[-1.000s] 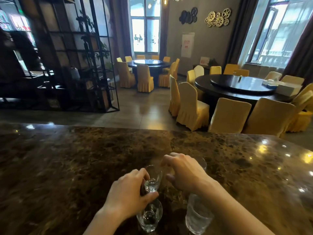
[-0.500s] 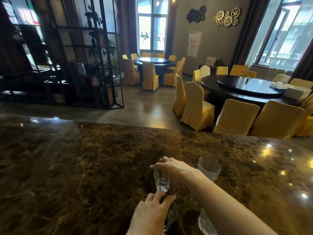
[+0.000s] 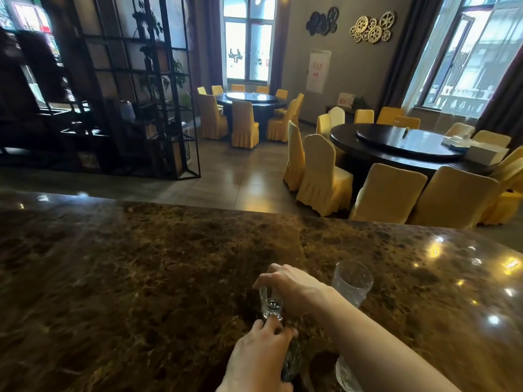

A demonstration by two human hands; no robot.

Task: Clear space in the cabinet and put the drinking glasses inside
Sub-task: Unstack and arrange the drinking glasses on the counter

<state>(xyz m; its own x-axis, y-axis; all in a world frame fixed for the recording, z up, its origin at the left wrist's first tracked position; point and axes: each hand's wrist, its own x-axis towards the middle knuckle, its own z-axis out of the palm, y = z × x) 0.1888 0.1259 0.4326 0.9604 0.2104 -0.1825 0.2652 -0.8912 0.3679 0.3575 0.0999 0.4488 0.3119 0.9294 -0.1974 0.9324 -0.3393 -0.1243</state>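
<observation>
Several clear drinking glasses stand on a dark brown marble counter [image 3: 141, 278]. My right hand [image 3: 288, 287] grips the rim of a small glass [image 3: 271, 305] from above. My left hand [image 3: 260, 360] is closed over another glass [image 3: 291, 362], which shows only along the hand's right side. A taller tumbler [image 3: 352, 281] stands free just right of my right wrist. A fourth glass [image 3: 346, 374] sits under my right forearm at the bottom edge, mostly hidden. No cabinet is in view.
Beyond the counter's far edge lies a dining room: two round dark tables [image 3: 402, 145] ringed with yellow-covered chairs [image 3: 322, 174], and a black metal shelving unit [image 3: 127, 89] at the left.
The view has tilted up and my hands sit lower in frame. My left hand slid toward me onto the nearer glass; my right hand took hold of the small glass's rim.
</observation>
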